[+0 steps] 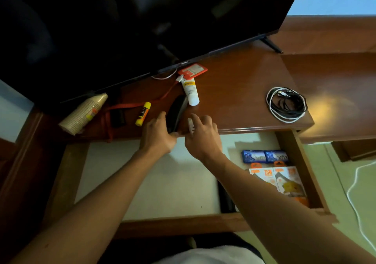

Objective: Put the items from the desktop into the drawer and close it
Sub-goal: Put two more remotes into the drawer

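Observation:
A black oblong object point(176, 111) lies near the desktop's front edge, and my left hand point(157, 134) grips its near end. My right hand point(201, 135) is closed on a small white item point(191, 126) beside it. On the wooden desktop point(234, 93) also lie a white tube point(190, 91), a yellow glue stick point(143, 113), a red card holder point(192, 70) with a red lanyard point(130, 106), a stack of paper cups point(83, 112) on its side and coiled black and white cables point(286, 104). The drawer point(301, 162) below stands open.
A large dark TV point(142, 19) stands at the back of the desktop. Inside the drawer, at the right, are blue boxes point(264, 156), orange-and-white charger boxes point(278, 179) and a dark object point(225, 198). A white cable point(354, 192) runs on the floor at right.

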Available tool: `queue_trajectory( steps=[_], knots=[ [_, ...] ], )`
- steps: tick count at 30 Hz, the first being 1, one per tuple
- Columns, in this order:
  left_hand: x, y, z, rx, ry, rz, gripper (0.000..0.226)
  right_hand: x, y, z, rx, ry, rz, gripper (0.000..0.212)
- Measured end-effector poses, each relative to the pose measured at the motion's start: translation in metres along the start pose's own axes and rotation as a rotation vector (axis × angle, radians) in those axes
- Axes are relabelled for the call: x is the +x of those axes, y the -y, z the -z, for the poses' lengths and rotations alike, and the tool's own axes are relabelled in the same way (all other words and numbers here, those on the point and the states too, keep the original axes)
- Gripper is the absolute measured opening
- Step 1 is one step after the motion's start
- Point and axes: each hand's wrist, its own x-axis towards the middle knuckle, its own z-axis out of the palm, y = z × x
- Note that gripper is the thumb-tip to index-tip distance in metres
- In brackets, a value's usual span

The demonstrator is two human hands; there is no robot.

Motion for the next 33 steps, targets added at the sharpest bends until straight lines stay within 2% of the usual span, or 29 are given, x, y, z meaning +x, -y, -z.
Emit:
queue_trajectory(
  steps=[3, 7, 10, 15, 20, 28, 33],
  knots=[
    [-0.036, 0.006, -0.011, -0.051, 0.021, -0.035, 0.071, -0.027, -0.014, 0.002, 0.028, -0.005, -0.065, 0.063],
    [-0.082, 0.012, -0.036, -0.060, 0.108, -0.129, 0.054, -0.057, -0.037, 0.002, 0.039, 0.051, -0.121, 0.060],
    [-0.103, 0.026, -0.061, -0.001, 0.190, -0.145, 0.049, -0.077, -0.055, -0.004, -0.002, 0.143, -0.187, 0.060],
    [-0.117, 0.044, -0.094, 0.139, 0.331, -0.085, 0.060, -0.092, -0.072, -0.027, -0.108, 0.370, -0.266, 0.059],
    [-0.109, 0.047, -0.112, 0.265, 0.437, -0.047, 0.048, -0.096, -0.071, -0.045, -0.222, 0.464, -0.206, 0.051],
    [-0.104, 0.038, -0.138, 0.313, 0.528, 0.003, 0.073, -0.093, -0.074, -0.056, -0.336, 0.499, -0.139, 0.050],
    [-0.084, 0.029, -0.135, 0.322, 0.580, 0.067, 0.062, -0.088, -0.086, -0.051, -0.543, 0.517, -0.027, 0.051]
  ],
)
